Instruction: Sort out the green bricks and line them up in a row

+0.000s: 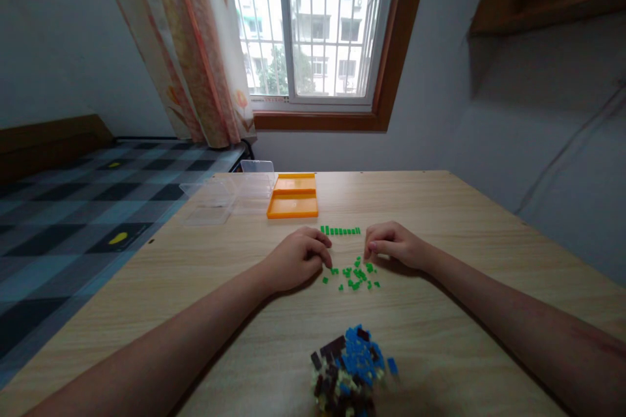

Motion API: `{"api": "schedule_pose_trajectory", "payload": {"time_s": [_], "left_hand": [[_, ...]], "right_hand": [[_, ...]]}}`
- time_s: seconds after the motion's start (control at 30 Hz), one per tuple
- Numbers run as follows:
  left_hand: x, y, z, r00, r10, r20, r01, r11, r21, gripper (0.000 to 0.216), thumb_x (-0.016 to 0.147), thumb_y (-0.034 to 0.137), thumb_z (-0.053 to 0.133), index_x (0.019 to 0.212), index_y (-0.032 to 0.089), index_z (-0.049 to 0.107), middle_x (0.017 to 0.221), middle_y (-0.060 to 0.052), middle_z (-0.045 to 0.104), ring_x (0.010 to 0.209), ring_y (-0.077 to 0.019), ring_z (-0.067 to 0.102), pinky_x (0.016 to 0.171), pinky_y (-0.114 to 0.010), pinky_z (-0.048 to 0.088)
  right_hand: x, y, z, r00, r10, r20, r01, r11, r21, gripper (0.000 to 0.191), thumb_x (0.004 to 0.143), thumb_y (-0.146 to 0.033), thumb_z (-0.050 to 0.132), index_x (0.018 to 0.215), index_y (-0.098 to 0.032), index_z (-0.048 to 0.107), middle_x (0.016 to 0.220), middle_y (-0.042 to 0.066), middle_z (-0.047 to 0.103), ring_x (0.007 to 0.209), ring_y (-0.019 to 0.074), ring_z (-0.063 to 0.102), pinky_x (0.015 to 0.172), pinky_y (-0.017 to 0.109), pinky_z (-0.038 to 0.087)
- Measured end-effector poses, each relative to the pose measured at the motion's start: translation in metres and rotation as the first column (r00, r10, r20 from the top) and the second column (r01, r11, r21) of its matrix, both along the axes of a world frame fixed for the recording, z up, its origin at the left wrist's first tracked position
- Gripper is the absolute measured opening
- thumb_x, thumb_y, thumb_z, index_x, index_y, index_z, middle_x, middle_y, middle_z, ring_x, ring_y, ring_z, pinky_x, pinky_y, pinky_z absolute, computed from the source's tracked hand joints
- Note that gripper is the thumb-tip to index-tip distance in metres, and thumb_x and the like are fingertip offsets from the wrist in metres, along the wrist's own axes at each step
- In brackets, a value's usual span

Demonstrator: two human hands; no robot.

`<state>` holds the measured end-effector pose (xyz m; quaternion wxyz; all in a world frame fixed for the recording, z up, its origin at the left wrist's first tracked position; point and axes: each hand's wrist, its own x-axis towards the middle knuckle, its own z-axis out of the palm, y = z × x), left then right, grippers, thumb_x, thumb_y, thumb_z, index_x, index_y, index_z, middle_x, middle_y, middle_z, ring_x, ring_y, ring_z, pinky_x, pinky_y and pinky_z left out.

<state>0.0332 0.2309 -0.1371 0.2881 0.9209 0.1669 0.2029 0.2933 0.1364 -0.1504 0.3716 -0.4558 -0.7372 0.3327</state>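
Observation:
A loose scatter of small green building bricks (359,277) lies on the table between my two hands. Behind it, more green bricks stand in a neat row (340,231). My left hand (299,257) rests at the left of the scatter, fingers bent but apart, with a fingertip close to a green piece. On the right, my right hand (396,245) has curled fingers, thumb and index together, pointing down beside the scatter's right edge. Whether a tiny piece sits between those fingers cannot be made out.
Nearest me is a heap of blue, dark brown and cream bricks (349,368). An orange two-part tray (293,214) lies farther back, with clear plastic containers (210,202) to its left. The wooden table (469,352) borders a bed with a checked cover (132,208); a window is ahead.

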Motion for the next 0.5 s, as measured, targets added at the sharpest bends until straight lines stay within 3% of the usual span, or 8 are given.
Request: {"api": "schedule_pose_trajectory", "payload": {"time_s": [0.2, 0.3, 0.5], "left_hand": [[-0.005, 0.004, 0.007, 0.991, -0.132, -0.029, 0.13, 0.989, -0.065, 0.024, 0.076, 0.01, 0.071, 0.096, 0.021, 0.076, 0.113, -0.006, 0.067, 0.111, -0.0226, 0.061, 0.103, -0.039, 0.046], [-0.008, 0.005, 0.011, 0.984, -0.17, -0.061, 0.164, 0.983, -0.081, 0.028, 0.073, 0.017, 0.08, 0.099, 0.022, 0.075, 0.121, -0.007, 0.064, 0.118, -0.0251, 0.057, 0.106, -0.041, 0.044], [-0.007, 0.006, 0.01, 0.989, -0.142, -0.047, 0.137, 0.985, -0.102, 0.031, 0.069, 0.005, 0.072, 0.096, 0.021, 0.074, 0.12, -0.007, 0.064, 0.118, -0.0243, 0.058, 0.105, -0.041, 0.045]], "right_hand": [[0.003, 0.001, 0.002, 0.999, -0.025, -0.03, 0.023, 0.997, -0.076, 0.05, 0.089, -0.056, 0.059, 0.07, -0.012, 0.072, 0.068, 0.005, 0.061, 0.067, 0.0141, 0.054, 0.065, 0.027, 0.04], [0.002, 0.001, 0.003, 0.999, -0.022, -0.029, 0.018, 0.993, -0.116, 0.053, 0.087, -0.061, 0.061, 0.066, -0.012, 0.067, 0.066, 0.004, 0.058, 0.063, 0.013, 0.051, 0.06, 0.026, 0.038], [0.002, 0.001, -0.001, 0.998, 0.001, -0.056, -0.01, 0.988, -0.157, 0.051, 0.083, -0.055, 0.069, 0.057, -0.015, 0.05, 0.059, -0.002, 0.049, 0.056, 0.0093, 0.043, 0.053, 0.023, 0.032]]}}
